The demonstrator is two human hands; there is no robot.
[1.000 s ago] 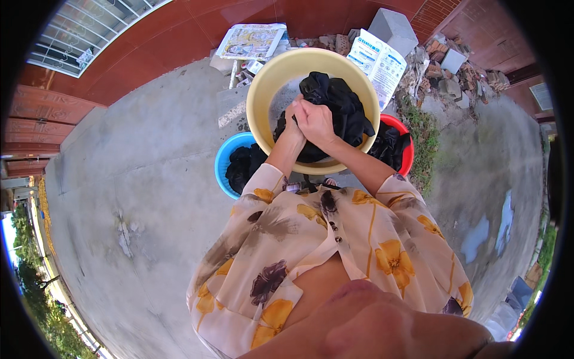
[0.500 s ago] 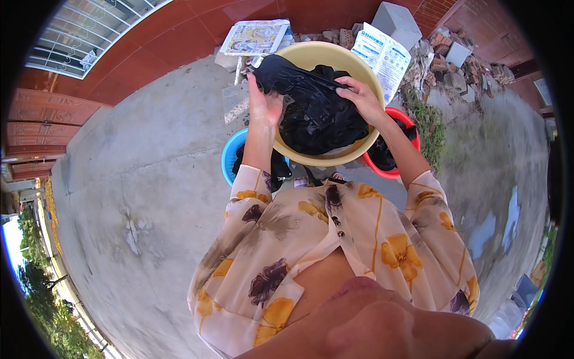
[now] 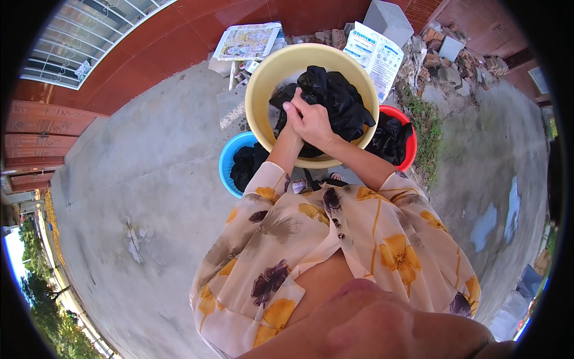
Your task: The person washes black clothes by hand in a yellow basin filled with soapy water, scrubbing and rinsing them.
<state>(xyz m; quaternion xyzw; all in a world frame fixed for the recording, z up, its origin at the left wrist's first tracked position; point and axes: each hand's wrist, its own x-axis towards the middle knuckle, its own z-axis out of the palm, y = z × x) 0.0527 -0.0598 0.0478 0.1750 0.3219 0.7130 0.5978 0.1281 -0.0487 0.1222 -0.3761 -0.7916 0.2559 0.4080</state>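
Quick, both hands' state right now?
Left hand: partly hidden; open or closed cannot be told.
Right hand: closed; whether it grips the black cloth is hidden.

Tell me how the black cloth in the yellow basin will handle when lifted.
The black cloth will probably hang floppy, since it lies in soft, bunched folds. It may feel heavy for its size, and perhaps slippery: its surface has a wet-looking sheen, and a pale patch, possibly suds, shows beside it in the yellow basin.

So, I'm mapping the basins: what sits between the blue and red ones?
In the head view, the beige basin, holding black cloth, appears between the blue basin and red basin.
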